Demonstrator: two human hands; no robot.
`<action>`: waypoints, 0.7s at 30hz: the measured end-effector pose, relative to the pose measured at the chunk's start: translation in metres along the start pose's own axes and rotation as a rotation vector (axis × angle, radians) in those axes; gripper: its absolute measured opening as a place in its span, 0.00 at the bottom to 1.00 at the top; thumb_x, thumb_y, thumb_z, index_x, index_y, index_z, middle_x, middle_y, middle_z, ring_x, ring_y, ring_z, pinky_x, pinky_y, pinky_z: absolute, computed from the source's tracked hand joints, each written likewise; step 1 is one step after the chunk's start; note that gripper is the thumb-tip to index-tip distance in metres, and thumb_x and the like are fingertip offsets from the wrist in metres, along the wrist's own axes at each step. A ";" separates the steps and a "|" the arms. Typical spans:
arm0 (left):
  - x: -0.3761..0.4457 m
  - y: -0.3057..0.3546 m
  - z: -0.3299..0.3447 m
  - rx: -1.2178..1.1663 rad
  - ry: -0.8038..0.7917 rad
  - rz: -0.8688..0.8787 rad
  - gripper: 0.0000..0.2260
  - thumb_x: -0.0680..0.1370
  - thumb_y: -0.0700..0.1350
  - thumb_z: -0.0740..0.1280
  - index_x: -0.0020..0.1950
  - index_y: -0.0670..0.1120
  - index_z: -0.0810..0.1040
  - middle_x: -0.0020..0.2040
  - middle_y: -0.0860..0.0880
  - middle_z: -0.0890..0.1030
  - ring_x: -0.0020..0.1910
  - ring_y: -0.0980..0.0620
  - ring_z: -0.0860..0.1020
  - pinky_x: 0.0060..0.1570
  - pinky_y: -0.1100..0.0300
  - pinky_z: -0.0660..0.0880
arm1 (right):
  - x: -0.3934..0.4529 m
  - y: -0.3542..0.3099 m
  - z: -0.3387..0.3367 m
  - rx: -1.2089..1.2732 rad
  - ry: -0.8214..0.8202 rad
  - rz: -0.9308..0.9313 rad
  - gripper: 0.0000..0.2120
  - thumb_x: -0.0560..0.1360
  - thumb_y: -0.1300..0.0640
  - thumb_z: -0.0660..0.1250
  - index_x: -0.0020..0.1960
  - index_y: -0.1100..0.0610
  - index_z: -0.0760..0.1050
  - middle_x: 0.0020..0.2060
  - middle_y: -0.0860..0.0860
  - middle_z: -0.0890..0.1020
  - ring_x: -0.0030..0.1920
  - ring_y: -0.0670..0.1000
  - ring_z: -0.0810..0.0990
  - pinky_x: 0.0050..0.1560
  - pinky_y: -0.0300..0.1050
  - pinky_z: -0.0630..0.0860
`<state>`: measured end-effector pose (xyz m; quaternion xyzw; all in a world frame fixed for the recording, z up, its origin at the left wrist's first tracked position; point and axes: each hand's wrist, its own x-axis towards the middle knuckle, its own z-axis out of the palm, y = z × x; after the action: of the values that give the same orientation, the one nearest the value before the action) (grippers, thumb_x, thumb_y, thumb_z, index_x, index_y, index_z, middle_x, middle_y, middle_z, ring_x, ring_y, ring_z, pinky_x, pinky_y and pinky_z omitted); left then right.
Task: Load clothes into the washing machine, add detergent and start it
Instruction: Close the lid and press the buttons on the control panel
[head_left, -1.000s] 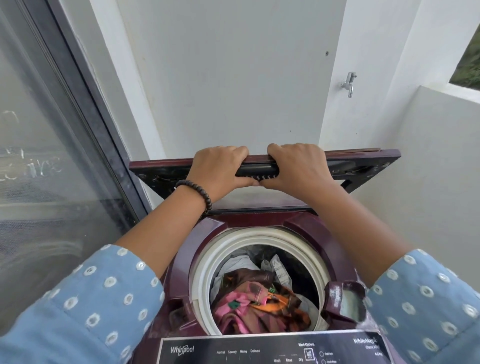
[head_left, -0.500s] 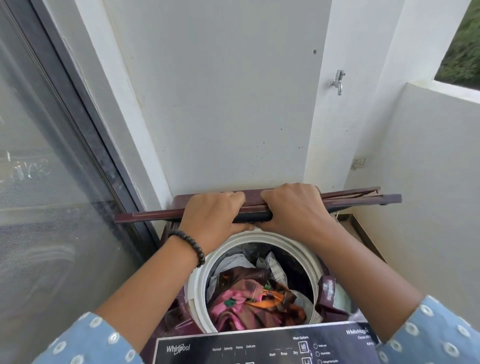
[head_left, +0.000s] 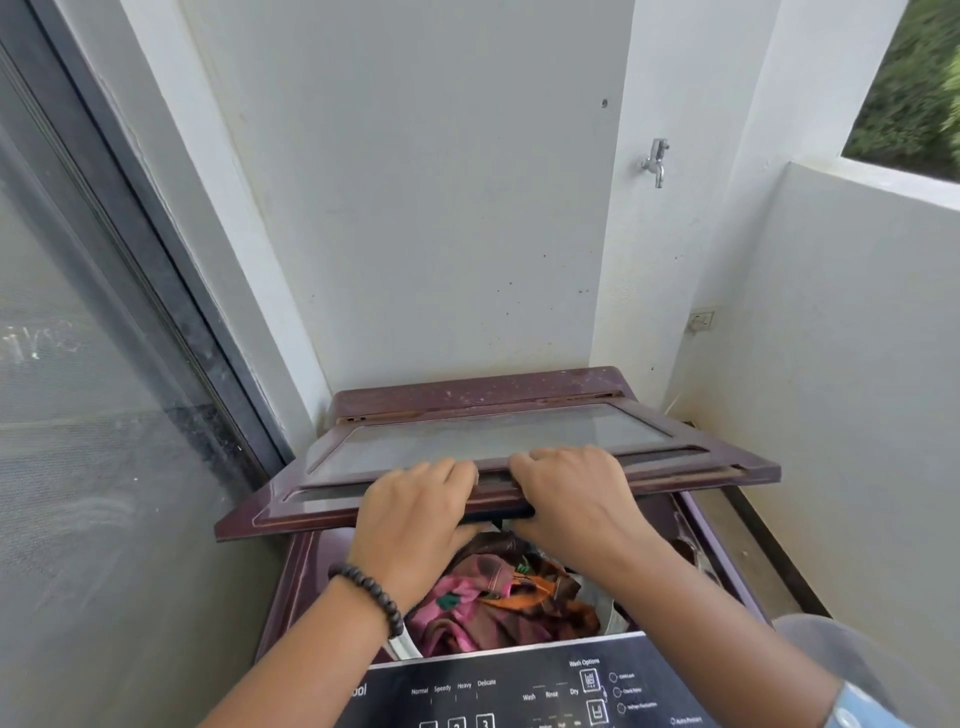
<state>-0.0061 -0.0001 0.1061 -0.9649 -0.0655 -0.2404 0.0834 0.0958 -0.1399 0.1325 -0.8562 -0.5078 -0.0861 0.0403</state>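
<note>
A maroon top-loading washing machine (head_left: 291, 582) fills the lower middle of the head view. Its lid (head_left: 488, 441), maroon-framed with a glass pane, slopes half-lowered over the tub. My left hand (head_left: 415, 525) and my right hand (head_left: 571, 499) both grip the lid's front edge, side by side. Under the lid lie pink, orange and brown clothes (head_left: 498, 603) in the tub. The black control panel (head_left: 519, 691) runs along the bottom edge.
A glass sliding door (head_left: 104, 415) stands close on the left. A white wall (head_left: 441, 208) rises behind the machine, with a metal tap (head_left: 655, 161) and a wall socket (head_left: 701, 320) to the right. A low white parapet (head_left: 857, 364) closes the right side.
The lid has swung down from nearly upright to a shallow slope over the tub, with both hands still on its front edge. More of the clothes are now covered.
</note>
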 end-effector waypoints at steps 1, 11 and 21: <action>-0.005 0.003 0.002 -0.014 -0.006 -0.007 0.23 0.54 0.58 0.83 0.40 0.52 0.76 0.31 0.56 0.77 0.27 0.56 0.76 0.25 0.62 0.70 | -0.003 -0.001 0.004 0.016 -0.005 -0.003 0.10 0.74 0.47 0.66 0.48 0.53 0.71 0.43 0.49 0.80 0.43 0.55 0.79 0.38 0.46 0.65; -0.049 0.022 0.012 -0.313 -0.247 -0.181 0.30 0.67 0.76 0.53 0.53 0.56 0.76 0.48 0.63 0.77 0.48 0.63 0.76 0.48 0.67 0.71 | -0.034 -0.008 0.048 0.188 -0.163 0.054 0.19 0.72 0.39 0.68 0.47 0.52 0.65 0.50 0.51 0.79 0.52 0.56 0.78 0.43 0.47 0.64; -0.066 0.001 0.029 -1.036 -0.409 -0.526 0.33 0.77 0.67 0.44 0.48 0.54 0.87 0.46 0.62 0.85 0.51 0.67 0.80 0.59 0.69 0.73 | -0.052 -0.010 0.063 0.358 -0.223 0.107 0.28 0.75 0.30 0.55 0.45 0.56 0.71 0.43 0.51 0.79 0.45 0.54 0.76 0.42 0.48 0.68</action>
<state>-0.0510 -0.0009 0.0491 -0.8580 -0.1905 -0.0634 -0.4727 0.0691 -0.1699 0.0608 -0.8653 -0.4701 0.1030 0.1398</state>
